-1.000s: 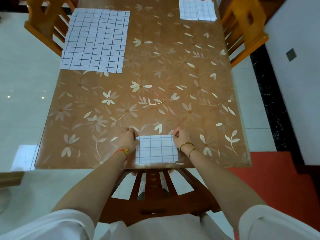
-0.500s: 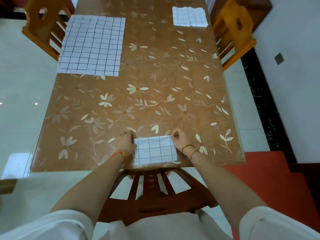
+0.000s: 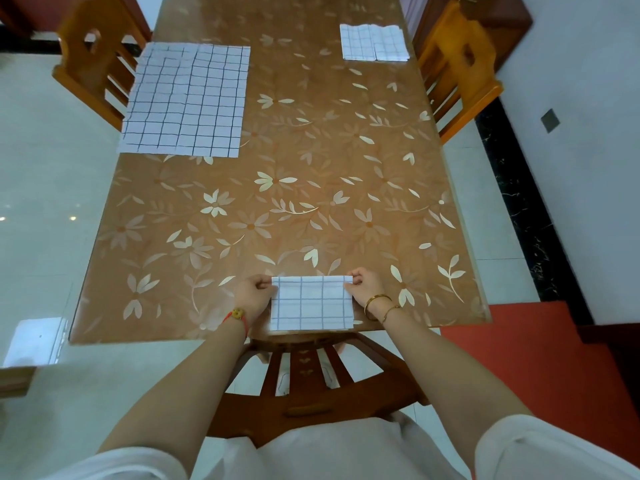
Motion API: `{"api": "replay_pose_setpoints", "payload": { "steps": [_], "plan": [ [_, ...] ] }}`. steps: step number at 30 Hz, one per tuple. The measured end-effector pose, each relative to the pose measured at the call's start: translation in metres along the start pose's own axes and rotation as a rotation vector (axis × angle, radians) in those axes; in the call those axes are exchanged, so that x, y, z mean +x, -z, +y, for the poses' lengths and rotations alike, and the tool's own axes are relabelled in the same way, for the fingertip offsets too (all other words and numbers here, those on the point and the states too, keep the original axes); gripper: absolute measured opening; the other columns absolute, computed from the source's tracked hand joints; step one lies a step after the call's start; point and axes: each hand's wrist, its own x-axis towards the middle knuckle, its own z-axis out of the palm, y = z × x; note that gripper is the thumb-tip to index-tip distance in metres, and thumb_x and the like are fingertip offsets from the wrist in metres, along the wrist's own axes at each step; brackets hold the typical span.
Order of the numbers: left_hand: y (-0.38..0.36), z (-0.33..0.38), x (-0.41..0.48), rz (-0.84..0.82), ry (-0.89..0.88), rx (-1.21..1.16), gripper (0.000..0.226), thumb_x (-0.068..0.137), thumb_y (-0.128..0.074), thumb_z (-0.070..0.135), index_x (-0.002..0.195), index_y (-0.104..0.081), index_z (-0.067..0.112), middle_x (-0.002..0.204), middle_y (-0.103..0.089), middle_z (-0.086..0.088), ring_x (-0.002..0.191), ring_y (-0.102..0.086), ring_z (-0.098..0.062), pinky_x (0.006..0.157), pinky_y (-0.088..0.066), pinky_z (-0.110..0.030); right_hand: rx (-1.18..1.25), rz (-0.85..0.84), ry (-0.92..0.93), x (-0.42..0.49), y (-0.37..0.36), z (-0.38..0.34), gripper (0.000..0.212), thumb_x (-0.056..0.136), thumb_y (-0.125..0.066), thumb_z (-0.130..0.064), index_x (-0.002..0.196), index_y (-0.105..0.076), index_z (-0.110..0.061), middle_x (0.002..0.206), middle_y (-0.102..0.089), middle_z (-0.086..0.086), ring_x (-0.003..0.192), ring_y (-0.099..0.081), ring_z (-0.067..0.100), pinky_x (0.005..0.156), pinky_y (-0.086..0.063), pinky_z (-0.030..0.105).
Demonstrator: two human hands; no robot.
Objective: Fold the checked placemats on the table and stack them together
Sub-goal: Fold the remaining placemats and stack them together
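Pinching the far corners of the folded mat (image 3: pixel 311 306), left hand (image 3: pixel 254 293) and right hand (image 3: pixel 365 287) hold it flat between them, its near hem at the table (image 3: pixel 346 209) edge. Risk: an uneven pull could skew the layers or drag it off. Far beyond the grip, the open mat (image 3: pixel 187 98) lies left and the folded mats (image 3: pixel 374 41) right.

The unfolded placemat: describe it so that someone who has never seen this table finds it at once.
Start at the long floral-patterned table. At its far left corner, beside a wooden chair, the unfolded placemat lies flat. It is the largest checked cloth; the far-right cloth and the near-edge placemat are folded small.
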Motion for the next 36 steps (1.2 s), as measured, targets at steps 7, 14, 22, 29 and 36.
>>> {"api": "replay_pose_setpoints", "payload": {
  "steps": [7, 14, 22, 29, 36],
  "plan": [
    [0.002, -0.001, -0.010, 0.003, 0.095, -0.155, 0.019, 0.093, -0.063, 0.011, 0.110, -0.068, 0.005, 0.092, -0.064, -0.005, 0.077, -0.055, -0.012, 0.067, -0.042, -0.020, 0.169, 0.005, -0.078, -0.017, -0.002, -0.002, 0.002, 0.090, -0.059, -0.012, 0.090, -0.057, -0.012, 0.073, -0.056, 0.003, 0.079, -0.056, 0.022, 0.076, -0.050, 0.031],
    [0.001, 0.006, -0.028, -0.058, 0.098, -0.264, 0.028, 0.094, -0.064, 0.024, 0.113, -0.067, 0.004, 0.100, -0.066, -0.010, 0.095, -0.059, -0.024, 0.096, -0.047, -0.041, 0.370, 0.078, -0.141, -0.045, 0.005, -0.008, 0.009, 0.094, -0.054, -0.016, 0.095, -0.060, -0.011, 0.083, -0.063, 0.006, 0.081, -0.058, 0.022, 0.072, -0.049, 0.031],
    [-0.022, 0.022, -0.065, -0.277, 0.103, -0.289, 0.025, 0.087, -0.066, 0.031, 0.103, -0.068, 0.011, 0.099, -0.073, -0.017, 0.092, -0.071, -0.036, 0.072, -0.060, -0.047, 0.579, 0.277, -0.179, -0.095, 0.027, 0.008, 0.018, 0.093, -0.057, -0.023, 0.098, -0.066, -0.010, 0.096, -0.067, 0.015, 0.094, -0.064, 0.034, 0.081, -0.054, 0.034],
    [-0.071, 0.061, -0.117, -0.469, -0.046, -0.241, 0.008, 0.093, -0.061, 0.023, 0.098, -0.064, 0.018, 0.100, -0.070, -0.011, 0.091, -0.068, -0.029, 0.075, -0.058, -0.041, 0.851, 0.502, -0.190, -0.166, 0.078, 0.043, 0.013, 0.095, -0.059, -0.025, 0.094, -0.066, -0.014, 0.086, -0.064, 0.001, 0.077, -0.061, 0.015, 0.067, -0.052, 0.026],
    [-0.136, 0.095, -0.155, -0.564, -0.207, -0.138, 0.027, 0.079, -0.063, 0.033, 0.100, -0.070, 0.018, 0.104, -0.073, -0.013, 0.098, -0.069, -0.034, 0.088, -0.056, -0.055, 1.044, 0.718, -0.246, -0.213, 0.119, 0.101, 0.013, 0.091, -0.065, -0.025, 0.088, -0.067, -0.013, 0.086, -0.065, 0.002, 0.081, -0.060, 0.018, 0.071, -0.049, 0.026]
  ]
}}
